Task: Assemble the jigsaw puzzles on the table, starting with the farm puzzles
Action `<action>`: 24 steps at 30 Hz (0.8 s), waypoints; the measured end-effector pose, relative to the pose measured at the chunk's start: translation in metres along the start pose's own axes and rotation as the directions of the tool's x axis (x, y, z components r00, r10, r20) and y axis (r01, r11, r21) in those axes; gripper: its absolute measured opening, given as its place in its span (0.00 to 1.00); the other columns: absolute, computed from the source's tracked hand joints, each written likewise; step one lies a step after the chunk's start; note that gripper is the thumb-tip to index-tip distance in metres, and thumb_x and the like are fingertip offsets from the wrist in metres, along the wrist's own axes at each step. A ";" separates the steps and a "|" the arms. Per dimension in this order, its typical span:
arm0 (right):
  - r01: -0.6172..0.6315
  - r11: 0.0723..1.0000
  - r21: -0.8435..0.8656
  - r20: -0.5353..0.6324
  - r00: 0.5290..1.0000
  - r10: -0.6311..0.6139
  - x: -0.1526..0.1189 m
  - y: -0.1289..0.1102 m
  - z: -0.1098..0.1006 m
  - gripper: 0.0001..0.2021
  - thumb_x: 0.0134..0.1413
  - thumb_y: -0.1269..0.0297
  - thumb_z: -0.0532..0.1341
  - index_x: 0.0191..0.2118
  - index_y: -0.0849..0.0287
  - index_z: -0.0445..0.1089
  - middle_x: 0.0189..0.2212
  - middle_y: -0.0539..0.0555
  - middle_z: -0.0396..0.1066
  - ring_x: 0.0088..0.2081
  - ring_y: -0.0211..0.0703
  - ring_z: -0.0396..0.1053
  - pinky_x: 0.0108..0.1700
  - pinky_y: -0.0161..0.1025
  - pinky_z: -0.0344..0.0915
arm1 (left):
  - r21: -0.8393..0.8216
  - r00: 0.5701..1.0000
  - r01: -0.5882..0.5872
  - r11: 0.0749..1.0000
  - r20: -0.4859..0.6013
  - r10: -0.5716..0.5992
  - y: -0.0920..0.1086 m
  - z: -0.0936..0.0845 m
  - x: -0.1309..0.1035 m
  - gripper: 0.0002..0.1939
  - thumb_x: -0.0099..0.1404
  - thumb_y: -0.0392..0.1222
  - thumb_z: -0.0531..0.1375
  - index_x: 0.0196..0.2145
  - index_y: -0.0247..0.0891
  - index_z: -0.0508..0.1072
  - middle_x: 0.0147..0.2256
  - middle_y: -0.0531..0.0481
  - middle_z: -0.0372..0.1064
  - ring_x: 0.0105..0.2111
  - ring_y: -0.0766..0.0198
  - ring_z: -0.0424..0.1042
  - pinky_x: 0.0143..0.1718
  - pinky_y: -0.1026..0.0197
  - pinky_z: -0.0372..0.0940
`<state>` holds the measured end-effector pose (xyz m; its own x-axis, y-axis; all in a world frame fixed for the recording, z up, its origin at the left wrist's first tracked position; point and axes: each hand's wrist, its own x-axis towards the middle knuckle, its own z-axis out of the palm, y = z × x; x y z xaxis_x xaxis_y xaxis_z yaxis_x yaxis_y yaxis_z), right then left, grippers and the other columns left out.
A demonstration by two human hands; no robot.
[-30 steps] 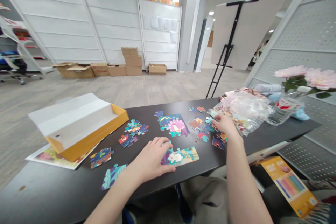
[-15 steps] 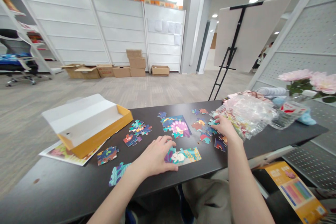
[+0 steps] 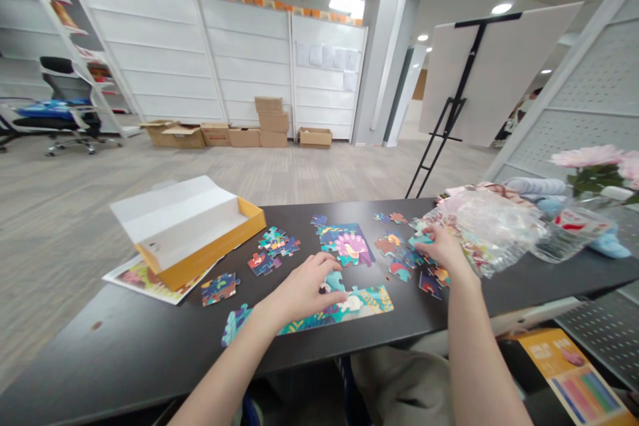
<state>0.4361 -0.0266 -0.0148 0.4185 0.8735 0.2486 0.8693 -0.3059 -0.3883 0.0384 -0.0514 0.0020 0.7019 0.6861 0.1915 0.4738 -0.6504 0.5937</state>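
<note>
My left hand [image 3: 304, 285] lies palm down over a long joined strip of jigsaw puzzle [image 3: 374, 301], thumb and fingers apart. A teal puzzle piece [image 3: 333, 281] shows between them; its full outline is hidden. The strip shows a white rabbit and yellow plants, and my forearm covers part of it. My right hand [image 3: 444, 249] pinches a teal puzzle piece [image 3: 421, 239] beside several loose pieces [image 3: 399, 271] at the right. Beyond my hands lies a joined section with a pink peacock [image 3: 349, 245].
More pieces lie in a left cluster [image 3: 274, 249], near a joined brown-and-blue section [image 3: 219, 288]. An open yellow box [image 3: 210, 249] rests on a picture sheet [image 3: 142, 276]. Clear plastic bags [image 3: 492, 229] and a bottle [image 3: 569, 229] stand at the right. The black table's front edge is near my lap.
My left hand has shifted slightly away from me, uncovering a teal piece between thumb and fingers. My right hand stays at the right-hand pieces. The view has turned a little left.
</note>
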 end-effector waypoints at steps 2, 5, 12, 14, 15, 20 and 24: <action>0.030 0.992 0.123 0.024 0.999 -0.033 -0.004 -0.008 -0.009 0.16 0.45 0.53 0.66 0.36 0.60 0.75 0.29 0.57 0.75 0.32 0.50 0.72 0.34 0.41 0.64 | -0.039 0.999 -0.007 0.999 -0.039 0.005 -0.002 -0.003 0.003 0.17 0.65 0.48 0.65 0.49 0.41 0.73 0.53 0.44 0.69 0.53 0.53 0.69 0.56 0.51 0.64; 0.081 0.895 0.438 0.140 0.978 -0.157 -0.016 -0.033 -0.026 0.22 0.48 0.43 0.65 0.36 0.59 0.75 0.27 0.54 0.74 0.29 0.45 0.70 0.30 0.38 0.63 | -0.111 0.997 0.023 0.994 -0.072 -0.031 -0.003 -0.009 0.007 0.14 0.65 0.46 0.64 0.47 0.40 0.74 0.48 0.46 0.73 0.47 0.55 0.72 0.49 0.55 0.67; -0.043 0.658 0.752 0.464 0.744 -0.481 -0.046 -0.119 -0.024 0.24 0.45 0.44 0.71 0.38 0.59 0.72 0.26 0.50 0.72 0.27 0.37 0.68 0.28 0.34 0.64 | -0.432 0.988 0.096 0.897 -0.072 -0.140 0.003 -0.014 0.017 0.12 0.65 0.46 0.63 0.44 0.38 0.76 0.41 0.47 0.77 0.37 0.61 0.74 0.37 0.61 0.68; -0.054 0.644 0.763 0.508 0.666 -0.546 -0.050 -0.137 -0.016 0.23 0.46 0.44 0.71 0.38 0.59 0.72 0.25 0.49 0.72 0.25 0.36 0.68 0.28 0.34 0.65 | -0.530 0.986 0.087 0.843 -0.075 -0.149 0.002 -0.015 0.021 0.12 0.65 0.45 0.63 0.43 0.36 0.75 0.39 0.47 0.77 0.37 0.62 0.75 0.39 0.60 0.68; -0.054 0.642 0.765 0.521 0.639 -0.567 -0.051 -0.144 -0.012 0.23 0.47 0.44 0.70 0.39 0.60 0.72 0.25 0.49 0.72 0.24 0.36 0.68 0.28 0.34 0.65 | -0.570 0.984 0.082 0.818 -0.082 -0.156 0.001 -0.015 0.023 0.12 0.65 0.45 0.63 0.43 0.36 0.74 0.38 0.47 0.76 0.37 0.62 0.75 0.40 0.60 0.69; -0.040 0.647 0.761 0.547 0.576 -0.608 -0.057 -0.168 0.003 0.23 0.48 0.46 0.71 0.41 0.60 0.72 0.24 0.48 0.71 0.23 0.34 0.67 0.24 0.32 0.62 | -0.654 0.982 0.115 0.748 -0.038 -0.184 -0.008 -0.021 0.029 0.16 0.60 0.41 0.65 0.45 0.36 0.72 0.33 0.51 0.73 0.35 0.64 0.75 0.40 0.60 0.69; -0.056 0.603 0.796 0.496 0.632 -0.595 -0.056 -0.176 0.009 0.23 0.48 0.47 0.71 0.43 0.58 0.70 0.26 0.48 0.73 0.24 0.34 0.67 0.25 0.31 0.61 | -0.644 0.981 0.129 0.754 -0.028 -0.191 -0.011 -0.026 0.027 0.21 0.58 0.38 0.65 0.49 0.37 0.70 0.32 0.54 0.70 0.30 0.67 0.72 0.36 0.62 0.67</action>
<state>0.2568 -0.0186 0.0317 -0.3834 0.9222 -0.0516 0.2910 0.0675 -0.9543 0.0386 -0.0172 0.0210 0.5832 0.8066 0.0961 0.1049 -0.1921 0.9758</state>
